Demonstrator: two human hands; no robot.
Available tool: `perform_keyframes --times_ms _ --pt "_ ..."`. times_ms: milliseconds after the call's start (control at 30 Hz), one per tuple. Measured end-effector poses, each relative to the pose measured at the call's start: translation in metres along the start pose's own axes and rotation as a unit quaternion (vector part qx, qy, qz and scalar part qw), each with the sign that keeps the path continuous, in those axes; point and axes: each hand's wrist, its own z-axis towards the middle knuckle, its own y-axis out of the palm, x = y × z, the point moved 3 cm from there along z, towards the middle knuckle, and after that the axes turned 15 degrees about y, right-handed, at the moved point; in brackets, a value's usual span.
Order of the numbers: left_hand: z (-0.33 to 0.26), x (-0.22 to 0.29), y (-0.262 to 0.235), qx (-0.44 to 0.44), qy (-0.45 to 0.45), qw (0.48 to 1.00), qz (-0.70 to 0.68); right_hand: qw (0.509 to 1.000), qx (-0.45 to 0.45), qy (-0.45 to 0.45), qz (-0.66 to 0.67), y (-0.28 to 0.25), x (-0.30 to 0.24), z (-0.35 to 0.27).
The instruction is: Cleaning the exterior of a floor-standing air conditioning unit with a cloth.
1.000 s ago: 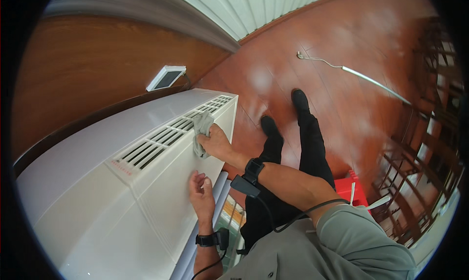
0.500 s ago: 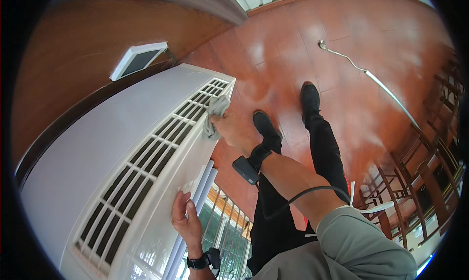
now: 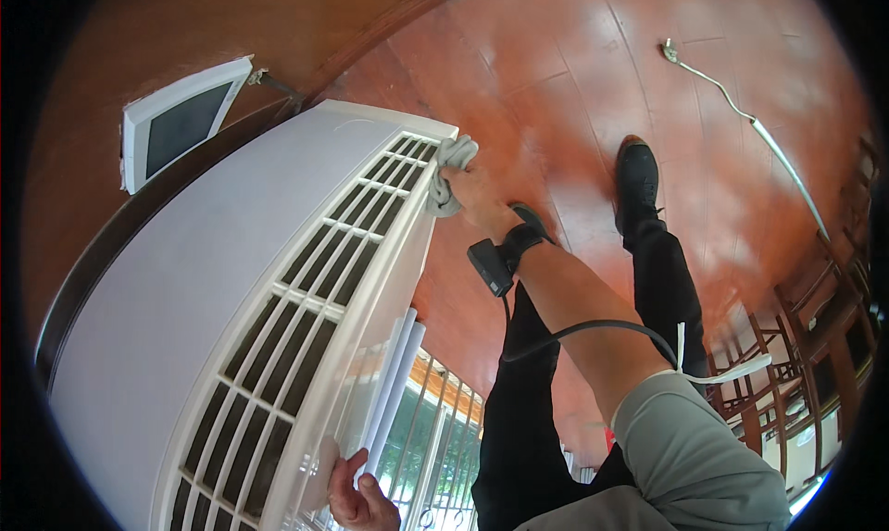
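Observation:
A large white air conditioner unit [image 3: 185, 309] with long grille slots on top fills the left half of the view. My right hand [image 3: 477, 198] presses a grey cloth [image 3: 449, 170] against the unit's far top corner by the grille end. A black device with a cable is strapped to that wrist. My left hand [image 3: 356, 499] grips the near lower edge of the unit's front, beside its white louvre slats.
A white wall panel with a dark screen [image 3: 181, 124] hangs on the brown wall behind the unit. The floor is red tile [image 3: 556, 59] with a white cable [image 3: 741, 114] lying across it. Wooden chairs [image 3: 815, 327] stand at the right. My black shoes and trousers are below.
My right hand has slid the cloth along the grille to the unit's far corner. My left hand has dropped lower along the front edge. The view has tilted downward.

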Motion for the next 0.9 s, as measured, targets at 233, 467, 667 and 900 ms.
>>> perform_keyframes --times_ms 233,467,667,900 --pt "0.004 -0.004 -0.005 -0.063 0.085 0.994 0.032 0.961 0.060 -0.102 -0.250 -0.009 -0.048 0.055" --pt "0.006 0.000 -0.004 -0.085 0.048 0.995 0.011 0.871 0.006 -0.150 -0.467 0.038 -0.093 0.052" --pt "-0.008 -0.011 -0.006 -0.069 0.055 0.996 -0.014 0.862 -0.083 -0.147 -0.478 0.073 -0.102 -0.020" --pt "0.014 0.005 -0.002 -0.072 0.041 0.996 0.031 0.833 -0.096 -0.223 -0.497 0.109 -0.100 -0.119"
